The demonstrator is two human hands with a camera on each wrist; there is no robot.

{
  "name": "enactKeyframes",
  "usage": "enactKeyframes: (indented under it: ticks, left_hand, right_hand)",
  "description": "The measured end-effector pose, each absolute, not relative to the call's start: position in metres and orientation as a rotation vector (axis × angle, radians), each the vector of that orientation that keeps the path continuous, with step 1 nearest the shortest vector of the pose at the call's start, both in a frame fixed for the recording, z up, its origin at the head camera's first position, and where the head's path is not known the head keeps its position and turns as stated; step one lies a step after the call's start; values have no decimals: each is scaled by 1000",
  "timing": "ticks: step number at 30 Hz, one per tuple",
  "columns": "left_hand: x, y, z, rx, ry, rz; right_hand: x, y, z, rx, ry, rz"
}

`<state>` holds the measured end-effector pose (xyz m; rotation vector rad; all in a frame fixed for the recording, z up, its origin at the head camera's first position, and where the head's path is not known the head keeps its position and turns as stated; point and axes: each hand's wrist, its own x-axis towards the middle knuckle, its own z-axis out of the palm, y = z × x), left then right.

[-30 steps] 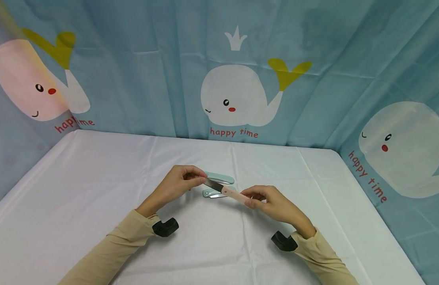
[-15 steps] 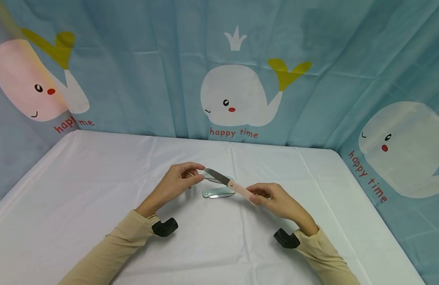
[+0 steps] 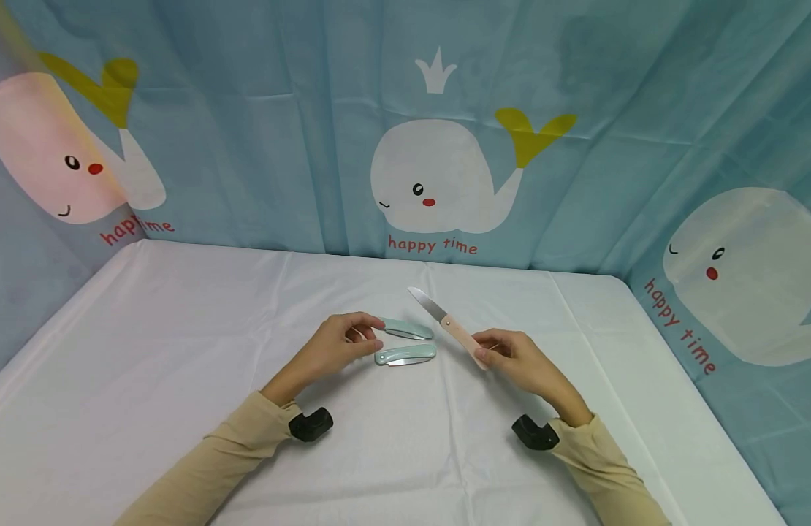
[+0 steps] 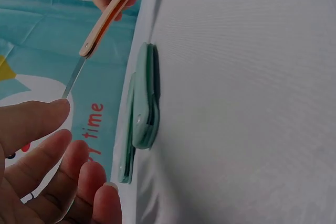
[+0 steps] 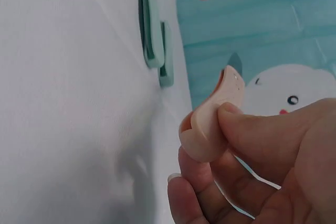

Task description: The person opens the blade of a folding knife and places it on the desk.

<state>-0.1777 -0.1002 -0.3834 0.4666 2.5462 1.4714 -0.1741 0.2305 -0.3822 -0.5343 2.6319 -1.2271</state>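
My right hand (image 3: 520, 359) pinches the pale pink handle of a folding knife (image 3: 459, 334) between thumb and fingers. Its blade (image 3: 427, 302) is swung out and points up and to the left, away from both hands. To the left, my left hand (image 3: 332, 345) hovers with loosely bent fingers; a gap shows between its thumb (image 4: 31, 121) and fingers, with nothing held. Two mint green folding knives lie folded on the table, one farther back (image 3: 410, 329) and one nearer (image 3: 407, 353). The left fingertips overlap their left ends in the head view.
A white cloth covers the table (image 3: 353, 467). Behind it and at both sides hangs a blue curtain (image 3: 248, 146) printed with whales. A black wrist device (image 3: 311, 424) sits at the left cuff and another (image 3: 535, 432) at the right.
My left fingers have come off the blade of the pink knife and dropped slightly. The right hand has drawn the knife to the right, its blade tilting more upward. The green knives stay put.
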Motion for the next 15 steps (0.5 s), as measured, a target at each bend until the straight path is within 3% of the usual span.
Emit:
enactKeyframes:
  ticks: [15]
  left_hand:
    - [-175,-96,-395,536,2588,1316]
  right_hand:
    - [-181,242,-389,-173,2745,-1232]
